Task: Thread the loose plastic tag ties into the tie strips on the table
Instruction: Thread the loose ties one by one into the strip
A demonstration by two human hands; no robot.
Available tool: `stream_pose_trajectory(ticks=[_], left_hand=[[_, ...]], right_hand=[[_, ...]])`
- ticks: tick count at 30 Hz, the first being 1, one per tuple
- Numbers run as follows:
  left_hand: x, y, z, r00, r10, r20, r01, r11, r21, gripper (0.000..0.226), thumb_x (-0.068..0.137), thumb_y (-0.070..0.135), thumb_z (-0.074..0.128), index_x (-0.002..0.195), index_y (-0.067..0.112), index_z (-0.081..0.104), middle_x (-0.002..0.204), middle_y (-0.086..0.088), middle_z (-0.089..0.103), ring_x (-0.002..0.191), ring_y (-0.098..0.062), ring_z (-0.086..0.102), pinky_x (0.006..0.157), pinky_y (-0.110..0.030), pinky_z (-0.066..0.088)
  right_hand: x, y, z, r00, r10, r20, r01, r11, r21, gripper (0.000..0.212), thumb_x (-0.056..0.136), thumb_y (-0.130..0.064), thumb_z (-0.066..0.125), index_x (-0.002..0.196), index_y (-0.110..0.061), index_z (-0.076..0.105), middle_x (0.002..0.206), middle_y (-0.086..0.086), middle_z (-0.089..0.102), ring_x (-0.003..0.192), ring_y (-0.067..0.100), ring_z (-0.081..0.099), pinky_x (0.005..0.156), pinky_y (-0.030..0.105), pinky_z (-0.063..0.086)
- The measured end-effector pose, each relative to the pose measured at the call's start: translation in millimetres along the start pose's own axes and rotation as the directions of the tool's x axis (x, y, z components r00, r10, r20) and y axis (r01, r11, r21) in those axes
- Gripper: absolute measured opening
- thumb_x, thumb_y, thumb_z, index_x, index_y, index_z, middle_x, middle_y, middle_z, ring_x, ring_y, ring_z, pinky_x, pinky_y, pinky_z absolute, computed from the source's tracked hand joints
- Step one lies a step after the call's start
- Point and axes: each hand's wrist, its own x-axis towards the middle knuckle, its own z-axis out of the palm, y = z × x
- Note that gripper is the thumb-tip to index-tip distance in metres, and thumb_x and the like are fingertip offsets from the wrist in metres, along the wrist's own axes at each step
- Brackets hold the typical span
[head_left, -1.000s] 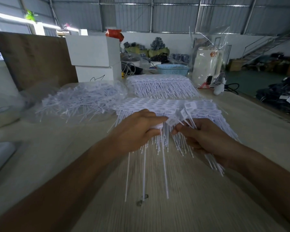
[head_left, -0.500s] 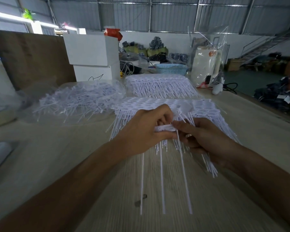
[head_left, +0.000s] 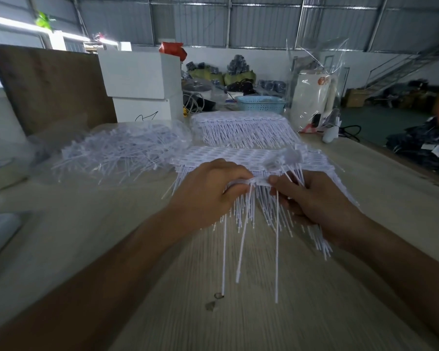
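Partly hidden fingertips behind tie strip

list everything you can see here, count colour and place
tie strip: one, white, pinched between both hands
long ties: three, white, hanging from that strip
strip stacks: two, white, mid table
loose ties: one heap, white, in clear plastic, left
boxes: two, white, stacked at back
basket: one, blue, back
board: one, brown, back left
table: one, pale wood
left hand: one, grips strip
right hand: one, grips strip
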Motion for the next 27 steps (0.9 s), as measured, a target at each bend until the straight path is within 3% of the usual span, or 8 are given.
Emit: stream_pose_trajectory(ticks=[3, 5, 8, 11, 17, 19, 23, 27], left_hand=[[2, -1, -1, 1.000, 0.016, 0.025, -0.013, 0.995, -0.095, 0.014, 0.094, 0.016, 0.068, 0.103, 0.011, 0.076, 0.089, 0.002, 0.074, 0.079, -0.006, 0.065, 0.074, -0.025, 0.050], [3, -3, -2, 0.999, 0.020, 0.047, -0.011, 0.985, -0.174, 0.011, 0.092, 0.016, 0.069, 0.098, 0.010, 0.077, 0.082, 0.002, 0.074, 0.074, -0.007, 0.066, 0.066, -0.016, 0.047], [2, -6, 0, 0.995, -0.054, 0.082, 0.075, 0.956, -0.284, 0.011, 0.092, 0.017, 0.070, 0.090, 0.010, 0.078, 0.079, 0.004, 0.074, 0.069, -0.005, 0.065, 0.065, -0.018, 0.048], [2, -10, 2, 0.976, -0.118, 0.183, 0.180, 0.912, -0.369, 0.019, 0.096, 0.015, 0.063, 0.087, 0.004, 0.077, 0.081, -0.002, 0.075, 0.070, -0.017, 0.068, 0.069, -0.036, 0.055], [3, -5, 1, 0.989, -0.105, 0.108, 0.143, 0.885, -0.443, 0.017, 0.093, 0.015, 0.068, 0.107, 0.008, 0.074, 0.080, -0.001, 0.075, 0.074, -0.010, 0.071, 0.069, -0.018, 0.051], [2, -4, 3, 0.990, -0.107, 0.091, 0.135, 0.895, -0.426, 0.019, 0.091, 0.015, 0.069, 0.109, 0.009, 0.073, 0.079, 0.000, 0.074, 0.075, -0.010, 0.072, 0.071, -0.019, 0.052], [1, -7, 2, 0.987, -0.136, 0.083, 0.157, 0.917, -0.367, 0.018, 0.092, 0.017, 0.070, 0.109, 0.016, 0.074, 0.085, 0.003, 0.076, 0.080, -0.006, 0.072, 0.075, -0.024, 0.057], [1, -4, 0, 0.995, -0.064, 0.080, 0.081, 0.971, -0.223, 0.021, 0.092, 0.017, 0.070, 0.112, 0.017, 0.076, 0.090, 0.007, 0.074, 0.081, 0.002, 0.066, 0.072, -0.013, 0.047]], right_hand=[[-1, 1, -1, 0.996, -0.086, 0.009, 0.086, 0.996, -0.034, 0.054, 0.086, -0.045, 0.066, 0.080, 0.008, 0.061, 0.057, 0.008, 0.049, 0.043, 0.012, 0.037, 0.040, 0.023, 0.030], [-1, 2, 0, 0.988, -0.153, 0.008, 0.153, 0.985, -0.077, 0.045, 0.087, -0.042, 0.066, 0.073, 0.001, 0.062, 0.053, -0.001, 0.051, 0.042, 0.007, 0.041, 0.042, 0.018, 0.033], [-1, 2, 0, 0.959, -0.282, 0.020, 0.280, 0.937, -0.207, 0.030, 0.091, -0.033, 0.066, 0.067, -0.018, 0.058, 0.053, -0.011, 0.053, 0.046, 0.001, 0.046, 0.050, 0.011, 0.035], [1, 3, -1, 0.927, -0.375, 0.020, 0.353, 0.854, -0.382, 0.025, 0.093, -0.026, 0.067, 0.071, -0.022, 0.055, 0.059, -0.017, 0.052, 0.053, 0.001, 0.048, 0.055, 0.011, 0.034], [0, 0, 3, 0.955, -0.297, 0.017, 0.295, 0.942, -0.158, 0.041, 0.095, -0.027, 0.064, 0.060, -0.049, 0.064, 0.048, -0.024, 0.052, 0.045, -0.006, 0.051, 0.047, 0.004, 0.036], [0, 0, 2, 0.956, -0.292, 0.038, 0.294, 0.942, -0.162, 0.041, 0.095, -0.027, 0.065, 0.058, -0.045, 0.063, 0.047, -0.021, 0.050, 0.044, -0.004, 0.049, 0.047, 0.005, 0.034], [-1, 0, -3, 0.963, -0.248, 0.109, 0.266, 0.942, -0.205, 0.028, 0.094, -0.030, 0.064, 0.068, -0.019, 0.063, 0.047, -0.019, 0.050, 0.044, -0.003, 0.049, 0.048, 0.006, 0.034], [-1, -2, -4, 0.961, -0.250, 0.119, 0.274, 0.923, -0.271, 0.033, 0.095, -0.036, 0.059, 0.066, -0.021, 0.056, 0.052, -0.020, 0.053, 0.050, -0.006, 0.050, 0.054, 0.005, 0.036]])
